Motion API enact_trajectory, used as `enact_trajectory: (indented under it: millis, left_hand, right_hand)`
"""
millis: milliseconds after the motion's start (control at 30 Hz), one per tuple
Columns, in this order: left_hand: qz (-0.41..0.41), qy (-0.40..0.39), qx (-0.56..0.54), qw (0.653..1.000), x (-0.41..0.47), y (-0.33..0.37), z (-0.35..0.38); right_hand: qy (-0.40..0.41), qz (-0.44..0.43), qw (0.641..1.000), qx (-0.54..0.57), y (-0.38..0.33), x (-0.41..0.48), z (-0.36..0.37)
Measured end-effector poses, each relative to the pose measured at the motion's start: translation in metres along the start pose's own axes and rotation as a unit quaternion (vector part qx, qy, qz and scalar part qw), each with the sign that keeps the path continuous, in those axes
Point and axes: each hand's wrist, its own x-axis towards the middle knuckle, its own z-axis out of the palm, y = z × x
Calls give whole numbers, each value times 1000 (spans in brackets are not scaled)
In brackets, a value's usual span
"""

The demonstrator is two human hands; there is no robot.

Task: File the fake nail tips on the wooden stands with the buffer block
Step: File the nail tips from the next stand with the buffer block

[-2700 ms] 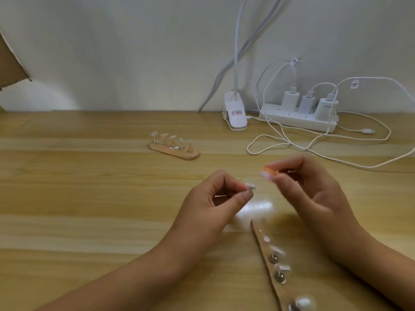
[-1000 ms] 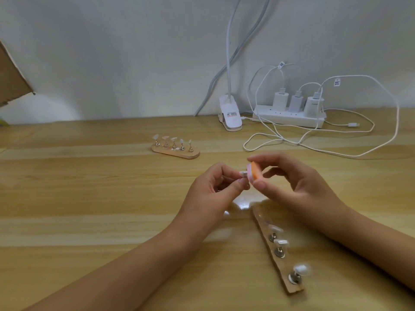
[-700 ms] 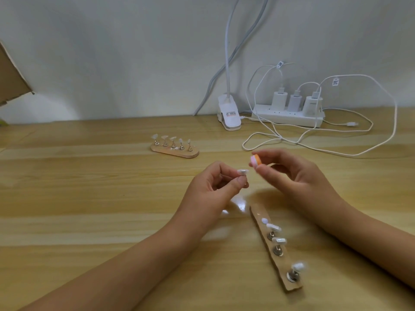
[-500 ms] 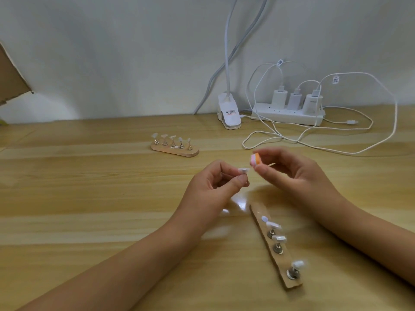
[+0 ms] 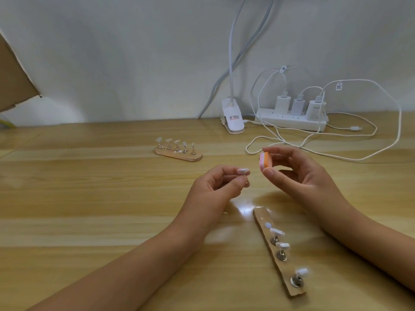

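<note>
1. The near wooden stand (image 5: 261,217) lies on the table (image 5: 89,198). Its long axis runs from just under the hands back toward the person's right forearm, and every place below is given relative to it.
2. Beyond the stand's far end and a little to its left, the left hand (image 5: 215,187) is raised. It pinches a nail tip (image 5: 243,170) between thumb and fingertips, and the thumb mostly hides whatever small holder sits beneath the tip.
3. Beyond the same far end and slightly to its right, the right hand (image 5: 301,176) pinches the buffer block (image 5: 265,161) between thumb and forefinger. Its other fingers are loosely curled.
4. The block sits just right of the tip and a little higher, near it but not touching, with a narrow gap between them. The tip's long axis points rightward at the block. The block stands roughly upright, its pink and orange layers edge-on to the camera.
5. The step in hand is probably a filing stroke on this tip. The right hand seems best placed to close the gap by moving the block left and slightly down while the left hand steadies the tip.
6. Three tips stand on metal holders along the stand's middle and near end. A pale spot near its far end looks vacant.
7. Well beyond the stand and to its left, a second stand (image 5: 195,157) carries five tips.
</note>
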Motion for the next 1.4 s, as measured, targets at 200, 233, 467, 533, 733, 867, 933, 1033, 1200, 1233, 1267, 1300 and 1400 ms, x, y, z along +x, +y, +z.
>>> enact_trajectory:
  millis: [200, 233, 467, 533, 733, 867, 933, 1033, 1200, 1233, 1267, 1300, 1400]
  left_hand:
    - [0, 2, -16, 1000, -1, 1, 1]
    - [0, -1, -12, 1000, -1, 1, 1]
    - [-1, -16, -3, 1000, 0, 1, 2]
    - [-1, -17, 0, 1000, 0, 0, 1]
    - [-4, -4, 16, 1000, 0, -3, -1]
    - [-4, -3, 8, 1000, 1, -4, -2]
    - [-1, -4, 8, 1000, 1, -4, -1]
    - [1, -6, 8, 1000, 1, -4, -1]
    - [-5, -19, 16, 1000, 0, -4, -1]
    - [-4, -22, 19, 1000, -1, -4, 0]
    - [-3, -24, 22, 999, -1, -4, 0]
    - [-3, -23, 26, 999, -1, -4, 0]
    - [0, -14, 31, 999, -1, -4, 1]
  right_hand:
    - [4, -11, 1000, 24, -2, -2, 1]
    - [1, -10, 999, 33, -2, -3, 1]
    - [-20, -35, 998, 43, -7, -7, 1]
    - [-28, -45, 998, 44, -7, -7, 1]
    - [-44, -35, 998, 40, -7, -6, 3]
    - [-39, -24, 998, 39, -7, -5, 2]
    - [-44, -26, 998, 38, -9, -7, 2]
    - [-55, -31, 998, 28, -11, -9, 3]
    - [-57, -39, 998, 4, -11, -10, 3]
    - [-55, -38, 998, 3, -11, -10, 3]
    - [-53, -37, 998, 5, -11, -10, 3]
    - [-53, -38, 998, 11, -12, -11, 3]
    - [-51, -55, 997, 18, -14, -13, 3]
